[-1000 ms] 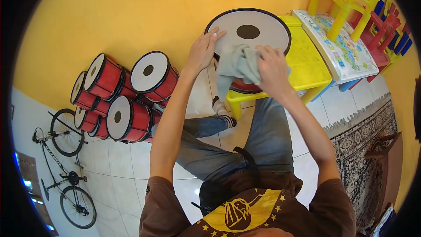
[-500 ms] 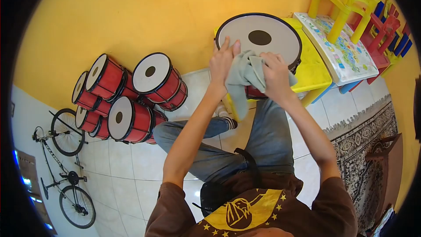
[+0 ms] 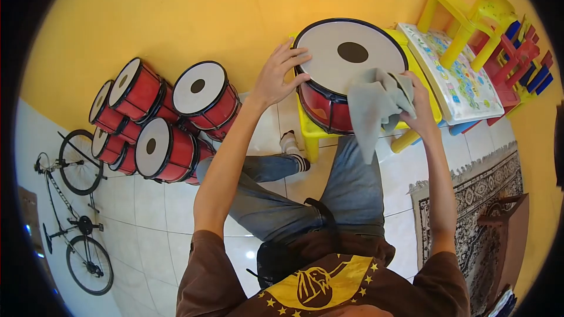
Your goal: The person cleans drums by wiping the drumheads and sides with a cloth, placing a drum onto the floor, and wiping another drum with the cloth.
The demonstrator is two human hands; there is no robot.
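A red drum [image 3: 320,105] with a white head, a dark round centre patch and a black rim stands on a yellow plastic table [image 3: 427,91] in front of me. My left hand [image 3: 283,73] rests against the drum's left rim, fingers spread, a few fingertips over the edge of the head. At the drum's right front side, my right hand [image 3: 418,105] grips a grey-green cloth [image 3: 379,103]. The bunched cloth covers part of the rim and shell, and a corner of it hangs down over the front.
Several more red drums [image 3: 170,147] are stacked on the tiled floor at left, near a bicycle [image 3: 79,217]. To the right are a patterned white table [image 3: 455,82] with a yellow chair [image 3: 470,23] on it, a fringed rug [image 3: 470,199] and a brown wooden piece [image 3: 511,240].
My left hand has let go of the cloth and moved left to the drum's rim. My right hand has carried the cloth to the right and down along the drum's side.
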